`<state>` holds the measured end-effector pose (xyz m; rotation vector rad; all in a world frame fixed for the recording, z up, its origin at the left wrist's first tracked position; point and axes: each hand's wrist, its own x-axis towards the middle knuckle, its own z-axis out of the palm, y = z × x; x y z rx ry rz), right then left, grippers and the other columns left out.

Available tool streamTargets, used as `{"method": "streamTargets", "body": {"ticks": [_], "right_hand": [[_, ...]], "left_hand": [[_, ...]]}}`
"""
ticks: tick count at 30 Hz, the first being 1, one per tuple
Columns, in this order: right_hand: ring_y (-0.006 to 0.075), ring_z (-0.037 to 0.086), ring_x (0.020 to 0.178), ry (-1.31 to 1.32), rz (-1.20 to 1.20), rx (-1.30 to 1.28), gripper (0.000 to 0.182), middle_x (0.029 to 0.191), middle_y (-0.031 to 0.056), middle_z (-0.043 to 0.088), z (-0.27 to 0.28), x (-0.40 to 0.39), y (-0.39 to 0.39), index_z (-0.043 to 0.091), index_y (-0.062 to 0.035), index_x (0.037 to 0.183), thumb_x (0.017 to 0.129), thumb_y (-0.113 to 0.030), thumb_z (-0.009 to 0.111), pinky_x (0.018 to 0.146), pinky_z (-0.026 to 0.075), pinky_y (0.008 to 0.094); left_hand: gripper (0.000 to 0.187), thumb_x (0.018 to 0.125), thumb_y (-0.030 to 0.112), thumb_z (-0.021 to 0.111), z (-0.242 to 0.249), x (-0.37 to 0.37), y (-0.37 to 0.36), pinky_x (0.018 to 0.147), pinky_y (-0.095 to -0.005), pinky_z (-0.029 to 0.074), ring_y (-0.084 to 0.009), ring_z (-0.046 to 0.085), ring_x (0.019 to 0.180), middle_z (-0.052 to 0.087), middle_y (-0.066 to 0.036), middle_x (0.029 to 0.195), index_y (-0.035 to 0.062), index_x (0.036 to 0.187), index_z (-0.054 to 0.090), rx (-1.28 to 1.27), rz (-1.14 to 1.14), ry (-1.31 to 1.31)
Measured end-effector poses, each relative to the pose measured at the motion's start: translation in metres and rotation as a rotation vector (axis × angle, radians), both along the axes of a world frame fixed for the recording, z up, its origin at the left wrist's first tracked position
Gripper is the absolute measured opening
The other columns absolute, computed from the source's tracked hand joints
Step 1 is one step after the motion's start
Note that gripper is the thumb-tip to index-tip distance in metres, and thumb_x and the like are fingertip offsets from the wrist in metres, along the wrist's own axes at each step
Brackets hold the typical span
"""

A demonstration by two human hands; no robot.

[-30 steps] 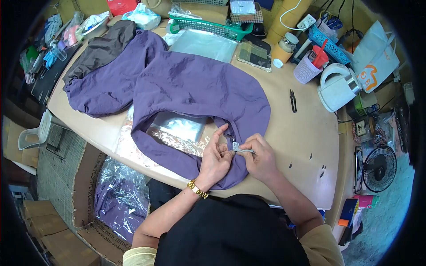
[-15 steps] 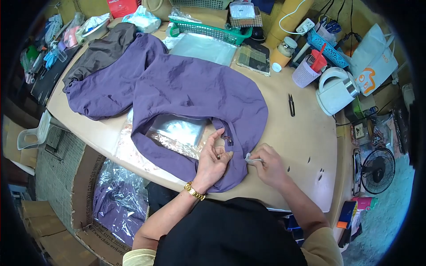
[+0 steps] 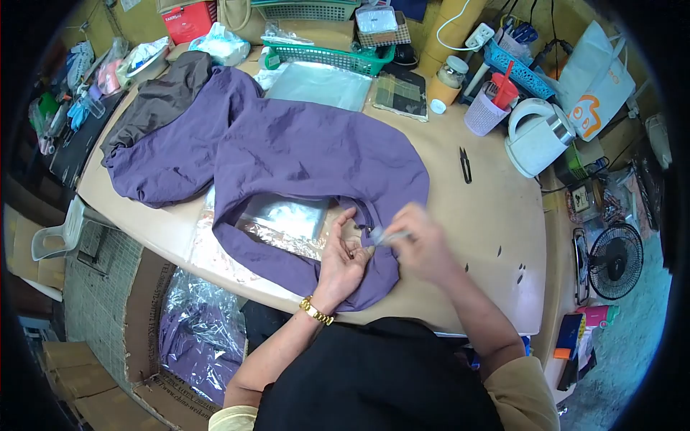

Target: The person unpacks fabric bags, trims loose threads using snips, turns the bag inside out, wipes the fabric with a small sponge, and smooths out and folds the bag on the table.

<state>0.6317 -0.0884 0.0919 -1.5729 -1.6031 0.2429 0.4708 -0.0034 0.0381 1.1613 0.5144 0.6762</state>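
Observation:
A purple garment [image 3: 316, 144] lies spread across the table, its lower part curving round in a loop. My left hand [image 3: 343, 262], palm up, pinches the garment's edge beside a dark zipper [image 3: 367, 215] with its thumb, the other fingers slightly raised. Blurred by motion, my right hand [image 3: 424, 244] is closed on a small whitish cloth-like piece [image 3: 390, 235], whose exact kind I cannot tell. That piece is close over the fabric next to the zipper and my left thumb. Inside the loop, clear plastic bags [image 3: 284, 219] lie on the table.
Black thread snips [image 3: 465, 165] lie right of the garment on the tan table [image 3: 496, 215]. A white kettle [image 3: 535, 140], a lilac cup [image 3: 486, 115] and a green basket [image 3: 323, 57] stand along the back. Below left is a cardboard box [image 3: 147, 309] with plastic-wrapped purple clothing.
My right hand has moved up and left with the whitish piece, from the garment's outer edge to beside the zipper. My left hand keeps its place. The view has shifted slightly.

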Motion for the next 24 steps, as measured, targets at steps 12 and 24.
{"method": "streamTargets", "body": {"ticks": [12, 24], "right_hand": [[0.0345, 0.062, 0.114, -0.203, -0.714, -0.224, 0.026, 0.119, 0.0149, 0.069, -0.06, 0.175, 0.046, 0.067, -0.0082, 0.116, 0.092, -0.017, 0.069, 0.094, 0.05, 0.0466], [0.0331, 0.063, 0.079, 0.088, -0.363, -0.274, 0.018, 0.092, 0.0143, 0.066, 0.045, 0.039, 0.022, 0.062, -0.0045, 0.095, 0.088, -0.017, 0.073, 0.073, 0.05, 0.043]], "left_hand": [[0.077, 0.092, -0.007, 0.064, -0.014, -0.003, -0.004, 0.07, -0.0236, 0.047, -0.0097, 0.058, 0.069, 0.063, -0.003, 0.079, 0.0069, 0.156, 0.024, 0.224, -0.1, 0.129], [0.036, 0.075, 0.005, 0.078, 0.09, -0.115, 0.086, 0.083, -0.0417, 0.049, -0.0343, 0.061, 0.095, 0.065, -0.015, 0.102, 0.0052, 0.11, 0.067, 1.392, 0.594, 0.838]]}}
